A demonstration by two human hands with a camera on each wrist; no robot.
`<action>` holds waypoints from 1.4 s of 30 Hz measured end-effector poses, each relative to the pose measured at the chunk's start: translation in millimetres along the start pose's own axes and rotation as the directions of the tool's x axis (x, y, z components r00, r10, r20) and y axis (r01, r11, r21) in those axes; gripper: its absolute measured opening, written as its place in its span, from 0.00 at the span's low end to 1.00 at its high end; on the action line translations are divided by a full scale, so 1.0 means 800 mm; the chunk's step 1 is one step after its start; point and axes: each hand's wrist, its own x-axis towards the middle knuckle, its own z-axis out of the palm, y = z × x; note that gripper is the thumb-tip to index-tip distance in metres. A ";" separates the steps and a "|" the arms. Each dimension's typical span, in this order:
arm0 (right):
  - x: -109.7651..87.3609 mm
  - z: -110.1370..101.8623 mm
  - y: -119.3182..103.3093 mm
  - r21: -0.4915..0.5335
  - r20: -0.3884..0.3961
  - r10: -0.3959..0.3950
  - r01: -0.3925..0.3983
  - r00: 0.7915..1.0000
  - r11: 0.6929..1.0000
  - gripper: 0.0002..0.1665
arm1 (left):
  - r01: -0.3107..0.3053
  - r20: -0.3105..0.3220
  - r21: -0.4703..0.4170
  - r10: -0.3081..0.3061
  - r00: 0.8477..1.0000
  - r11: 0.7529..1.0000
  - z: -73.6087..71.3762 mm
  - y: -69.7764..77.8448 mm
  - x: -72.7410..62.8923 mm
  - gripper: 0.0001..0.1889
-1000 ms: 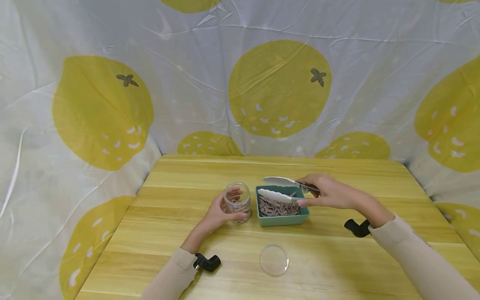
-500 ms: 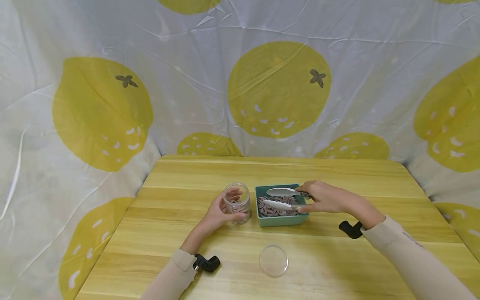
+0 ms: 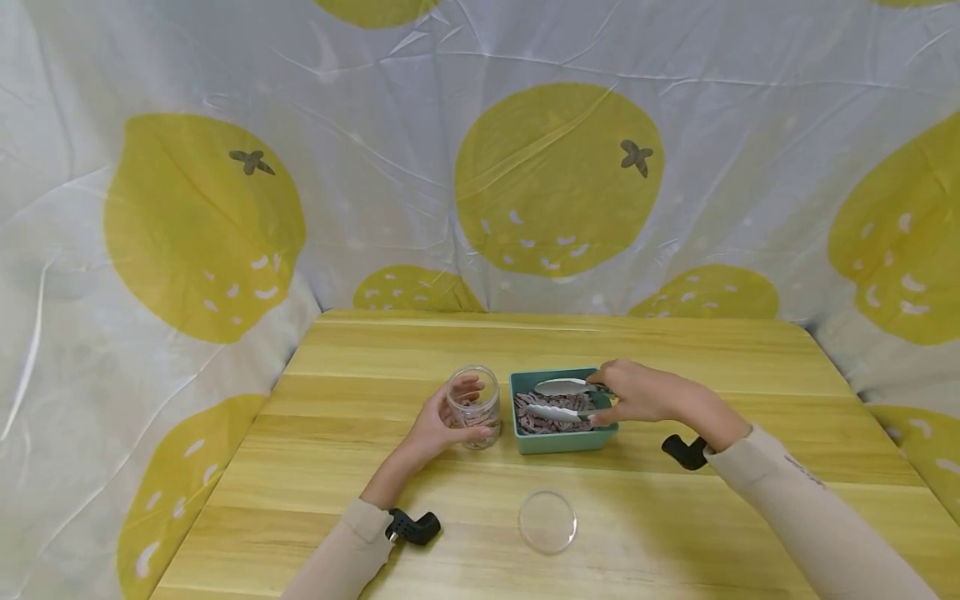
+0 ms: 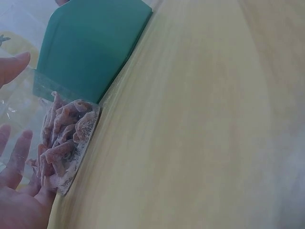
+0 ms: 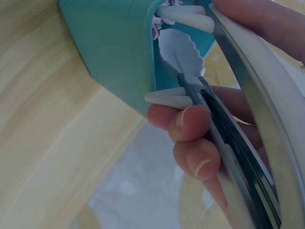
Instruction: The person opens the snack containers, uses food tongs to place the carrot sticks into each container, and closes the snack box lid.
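My left hand (image 3: pixel 437 425) is gripping a clear jar (image 3: pixel 483 419) standing upright on the wood-grained surface (image 3: pixel 375 350) beside a teal box (image 3: pixel 564 443) of pinkish-brown strips (image 3: pixel 538 424); my right hand (image 3: pixel 637 396) is pinching tongs (image 3: pixel 564 387), both heads (image 3: pixel 551 412) sitting within the box.

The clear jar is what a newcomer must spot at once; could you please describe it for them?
On the wooden table, find the green container in the head view. Just left of it, the left hand holds the clear jar, with pinkish-brown strips inside. Unlike the opaque, rectangular container and the flat clear disc, it is a see-through cylinder.
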 end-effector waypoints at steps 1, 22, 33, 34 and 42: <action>0.001 0.000 -0.001 -0.007 0.005 0.004 -0.004 1.000 1.000 0.36 | -0.001 0.000 0.000 0.001 1.000 1.000 0.000 0.000 0.000 0.42; 0.002 -0.001 -0.017 -0.062 0.018 -0.001 0.002 1.000 0.998 0.30 | 0.009 -0.001 0.007 -0.009 1.000 1.000 0.002 0.002 -0.002 0.43; 0.001 -0.002 -0.005 -0.001 0.011 -0.050 0.050 0.999 0.999 0.26 | 0.012 -0.012 0.022 -0.012 1.000 1.000 0.003 0.000 -0.003 0.43; 0.002 -0.002 -0.003 0.006 0.012 -0.056 0.056 0.998 0.998 0.25 | 0.013 -0.012 0.023 -0.012 1.000 1.000 0.002 0.000 -0.003 0.43; -0.003 -0.005 0.009 0.049 0.008 -0.083 0.082 0.997 0.995 0.26 | 0.016 -0.004 0.017 -0.016 1.000 1.000 0.002 0.000 -0.002 0.43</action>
